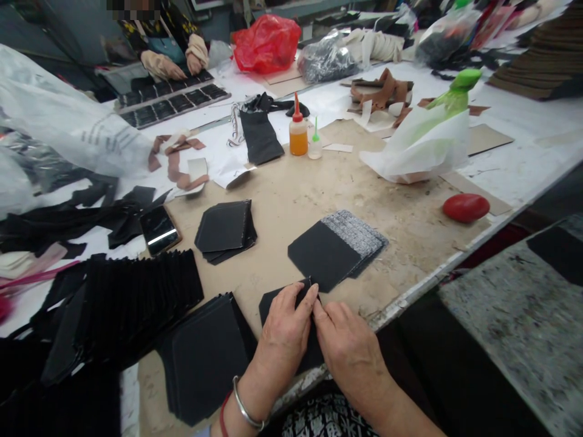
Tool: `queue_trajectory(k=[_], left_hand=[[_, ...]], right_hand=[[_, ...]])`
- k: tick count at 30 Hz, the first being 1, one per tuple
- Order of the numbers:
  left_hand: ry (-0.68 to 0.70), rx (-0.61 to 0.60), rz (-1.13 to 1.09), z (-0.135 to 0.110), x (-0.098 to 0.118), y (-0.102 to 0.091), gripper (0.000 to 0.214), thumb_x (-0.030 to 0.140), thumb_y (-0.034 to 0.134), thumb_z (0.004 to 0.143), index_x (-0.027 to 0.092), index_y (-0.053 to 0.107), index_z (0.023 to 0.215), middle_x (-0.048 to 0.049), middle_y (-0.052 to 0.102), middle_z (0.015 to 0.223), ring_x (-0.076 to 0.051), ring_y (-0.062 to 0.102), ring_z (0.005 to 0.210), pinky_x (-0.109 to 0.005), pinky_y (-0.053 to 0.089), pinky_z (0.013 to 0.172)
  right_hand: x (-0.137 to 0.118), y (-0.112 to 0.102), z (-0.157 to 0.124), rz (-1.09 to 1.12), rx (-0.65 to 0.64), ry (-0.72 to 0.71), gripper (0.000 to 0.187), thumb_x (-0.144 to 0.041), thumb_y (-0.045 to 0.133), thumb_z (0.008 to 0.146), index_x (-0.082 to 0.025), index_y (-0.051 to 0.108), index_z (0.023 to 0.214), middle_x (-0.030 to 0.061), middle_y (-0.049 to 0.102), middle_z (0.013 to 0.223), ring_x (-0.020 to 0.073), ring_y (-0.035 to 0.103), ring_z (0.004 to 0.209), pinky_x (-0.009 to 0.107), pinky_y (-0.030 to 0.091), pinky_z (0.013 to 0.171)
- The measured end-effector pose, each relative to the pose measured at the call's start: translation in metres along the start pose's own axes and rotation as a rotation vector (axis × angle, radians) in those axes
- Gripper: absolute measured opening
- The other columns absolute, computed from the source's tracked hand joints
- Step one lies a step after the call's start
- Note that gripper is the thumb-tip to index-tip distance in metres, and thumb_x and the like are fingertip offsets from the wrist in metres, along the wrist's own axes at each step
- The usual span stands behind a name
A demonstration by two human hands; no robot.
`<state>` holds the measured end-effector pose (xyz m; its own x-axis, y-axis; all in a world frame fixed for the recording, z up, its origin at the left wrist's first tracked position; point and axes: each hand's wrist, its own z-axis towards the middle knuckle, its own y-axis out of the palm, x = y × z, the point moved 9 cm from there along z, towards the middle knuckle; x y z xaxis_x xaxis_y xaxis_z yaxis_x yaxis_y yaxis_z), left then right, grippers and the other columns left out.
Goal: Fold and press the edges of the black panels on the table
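Pinching black panel [312, 355] between nearly closed left hand [286, 321] and right hand [350, 337]; seemingly edge-pressing. Likely needs even pressure next.

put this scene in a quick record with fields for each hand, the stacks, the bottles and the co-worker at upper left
left hand: on a black piece
right hand: at that piece's right edge, close against the left hand
stacks: half-speckled stack beyond the hands; smaller black stack and larger black stack to the left
bottles: red-tipped orange bottle, green-tipped small bottle, both upright
co-worker's hands: at rows of black items
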<state>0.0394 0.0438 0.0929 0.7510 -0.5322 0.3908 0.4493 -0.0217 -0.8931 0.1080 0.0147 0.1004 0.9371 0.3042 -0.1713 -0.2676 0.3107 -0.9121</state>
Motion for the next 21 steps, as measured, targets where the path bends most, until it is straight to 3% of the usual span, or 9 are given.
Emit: queue_trajectory(k=[10, 21], left_hand=[[0.011, 0.02, -0.001, -0.007, -0.004, 0.009, 0.047, 0.006, 0.043, 0.085, 0.013, 0.04, 0.131, -0.0125, 0.055, 0.118, -0.019, 0.05, 0.113, -0.037, 0.046, 0.097], [0.005, 0.009, -0.052, -0.014, -0.007, 0.012, 0.058, 0.004, 0.039, 0.085, 0.02, 0.027, 0.139, -0.0112, 0.05, 0.129, -0.018, 0.044, 0.122, -0.038, 0.044, 0.1]], right_hand=[[0.007, -0.011, -0.004, 0.064, 0.059, 0.05, 0.029, -0.015, 0.038, 0.092, -0.009, 0.058, 0.112, 0.0053, 0.057, 0.07, 0.0151, 0.054, 0.063, 0.028, 0.043, 0.058], [0.008, -0.01, -0.007, 0.086, 0.069, 0.036, 0.029, -0.009, 0.038, 0.09, -0.008, 0.061, 0.108, 0.0039, 0.056, 0.066, 0.0136, 0.054, 0.059, 0.027, 0.045, 0.054]])
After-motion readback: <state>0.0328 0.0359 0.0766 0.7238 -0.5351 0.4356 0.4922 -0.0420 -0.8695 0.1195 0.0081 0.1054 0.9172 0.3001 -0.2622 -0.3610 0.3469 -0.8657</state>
